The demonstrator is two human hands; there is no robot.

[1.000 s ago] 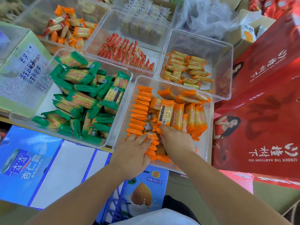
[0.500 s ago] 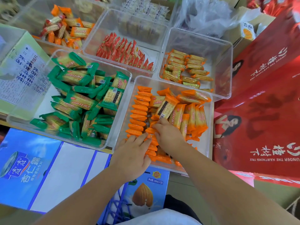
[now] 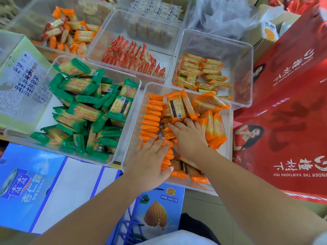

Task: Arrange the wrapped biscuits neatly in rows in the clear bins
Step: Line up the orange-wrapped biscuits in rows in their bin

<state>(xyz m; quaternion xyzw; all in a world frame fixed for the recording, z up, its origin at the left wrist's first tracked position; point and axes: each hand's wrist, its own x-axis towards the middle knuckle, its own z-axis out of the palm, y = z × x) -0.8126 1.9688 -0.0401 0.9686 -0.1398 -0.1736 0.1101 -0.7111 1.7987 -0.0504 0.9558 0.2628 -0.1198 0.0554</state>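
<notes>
Fingers (image 3: 156,143) of the left hand (image 3: 150,163) are pressing, straight and spread, on the finished row of orange wrapped biscuits (image 3: 151,119); the right hand (image 3: 190,140), fingers loosely extended, is touching loose packs (image 3: 209,105) ahead. Most of this clear bin (image 3: 229,156) is seemingly awaiting rows.

Supporting surface (image 3: 116,163): almost wholly covered; only a narrow tan strip of its front edge shows, below the front corner of the green-pack bin (image 3: 128,124). Material cannot be determined. Standing directly on it are clear bins in two rows, their walls touching or just beside one another. Front row: green-pack bin at left, orange-pack bin (image 3: 227,147) at right. Back row, left to right: mixed-pack bin (image 3: 26,20), red-pack bin (image 3: 123,25), yellow-pack bin (image 3: 238,68). A pale green box (image 3: 17,68) stands against the green-pack bin's left side; its base is hidden.
</notes>
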